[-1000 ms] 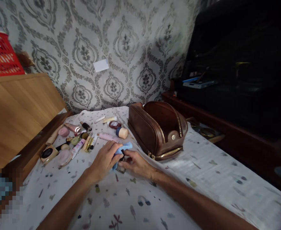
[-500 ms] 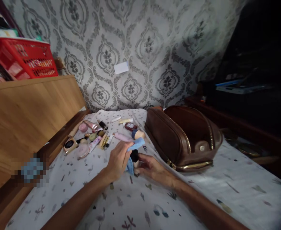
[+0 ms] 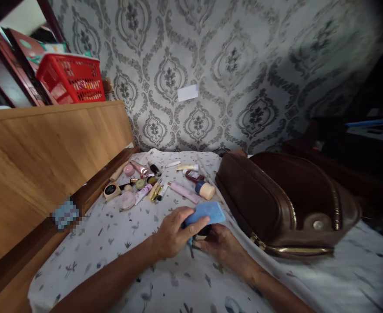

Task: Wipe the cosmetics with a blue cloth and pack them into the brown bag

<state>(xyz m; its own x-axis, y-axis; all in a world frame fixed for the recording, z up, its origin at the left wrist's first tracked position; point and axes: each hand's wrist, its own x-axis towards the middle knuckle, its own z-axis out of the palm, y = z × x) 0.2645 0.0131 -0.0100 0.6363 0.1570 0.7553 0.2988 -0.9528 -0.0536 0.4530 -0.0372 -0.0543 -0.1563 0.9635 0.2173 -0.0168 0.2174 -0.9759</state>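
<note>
My left hand (image 3: 178, 230) is closed on a light-blue cloth (image 3: 213, 212), which lies over the top of a small bottle. That bottle (image 3: 202, 234) has a black cap and a pale body, mostly hidden by the cloth and fingers. My right hand (image 3: 222, 245) grips it from the right side, just above the patterned bedsheet. Beyond my hands lie a pink tube (image 3: 183, 192), a beige bottle with a dark blue cap (image 3: 206, 190) and a dark red bottle (image 3: 194, 175).
An open brown leather bag (image 3: 253, 195) stands to the right. Several cosmetics, including a round pink compact (image 3: 126, 201) and a square beige compact (image 3: 111, 191), lie at the left rear. A wooden headboard (image 3: 54, 148) borders the left; a red basket (image 3: 77, 78) sits above it.
The view has turned left, so the scene sits further right. My left hand has brought the cloth over the bottle's black cap, which showed more before. My right hand still holds the bottle.
</note>
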